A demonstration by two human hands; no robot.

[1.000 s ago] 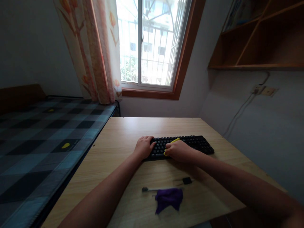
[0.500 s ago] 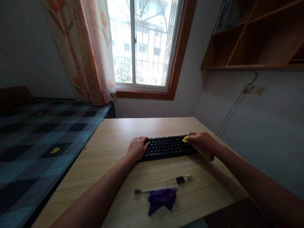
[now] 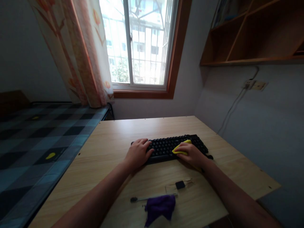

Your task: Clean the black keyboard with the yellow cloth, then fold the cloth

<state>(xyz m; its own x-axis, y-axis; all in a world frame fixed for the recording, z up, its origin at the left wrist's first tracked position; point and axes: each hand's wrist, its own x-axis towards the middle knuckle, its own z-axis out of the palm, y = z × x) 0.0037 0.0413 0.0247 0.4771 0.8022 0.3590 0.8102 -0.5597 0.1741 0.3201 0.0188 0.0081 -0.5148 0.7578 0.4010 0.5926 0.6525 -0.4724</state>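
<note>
A black keyboard (image 3: 163, 147) lies on the wooden table, slightly angled. My left hand (image 3: 139, 153) grips its left end, with the fingers over the far corner and the thumb on the keys. My right hand (image 3: 190, 152) is closed on a yellow cloth (image 3: 181, 148) and presses it onto the keys right of the middle. Part of the cloth is hidden under that hand. Nearer to me lie a crumpled purple cloth (image 3: 160, 207) and a thin brush (image 3: 137, 199) with a dark head, its other end partly covered by the cloth.
A small dark square piece (image 3: 180, 185) with pale, thin parts lies between keyboard and purple cloth. The light wooden table (image 3: 114, 136) stands beside a bed with a checked cover (image 3: 64, 131). Window and curtain are behind; wooden shelves (image 3: 228, 47) hang at right above a socket (image 3: 255, 85).
My right hand has slid the yellow cloth leftward over the keys, away from the keyboard's right end. My left hand stays at the left end. The view has shifted slightly.
</note>
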